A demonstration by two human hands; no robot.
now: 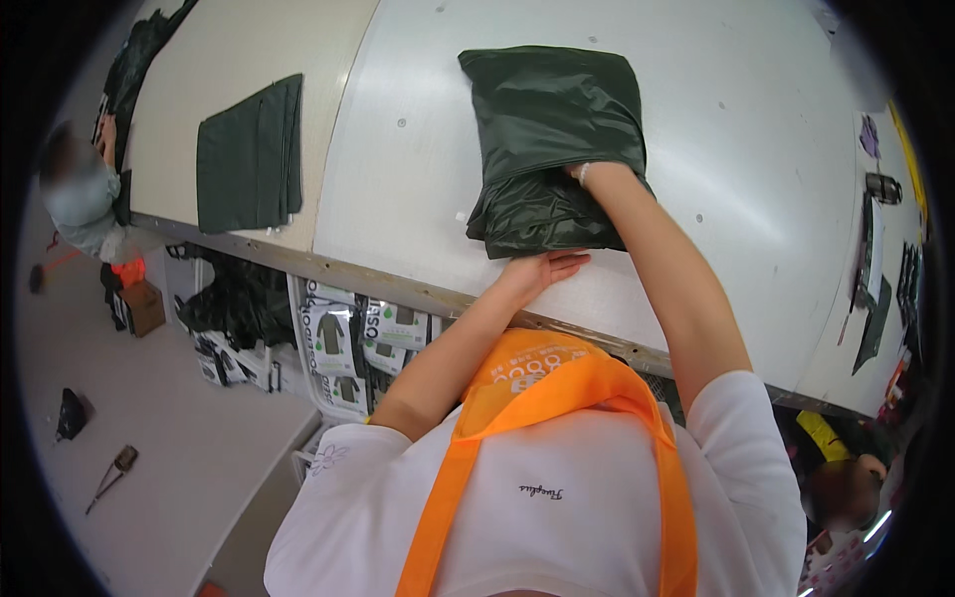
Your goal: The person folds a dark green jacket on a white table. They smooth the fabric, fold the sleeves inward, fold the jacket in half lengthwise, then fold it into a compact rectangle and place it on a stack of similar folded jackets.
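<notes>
A folded bundle of shiny dark green fabric (557, 109) lies on the pale table in front of me. Its near part is bunched and creased beneath a flap. My right hand (589, 175) reaches over it from the right and goes in under that flap, so most of its fingers are hidden. Along the bundle's near edge rests my left hand (542, 275), its fingers stretched out to the right, touching or nearly touching the fabric.
To the left, a flat dark green folded stack (251, 159) lies on the table (388, 179). White baskets (303, 348) below hold packaged garments. A person (85, 194) works at far left; another (846, 488) is at lower right. Dark pieces and a black roll (883, 188) lie at far right.
</notes>
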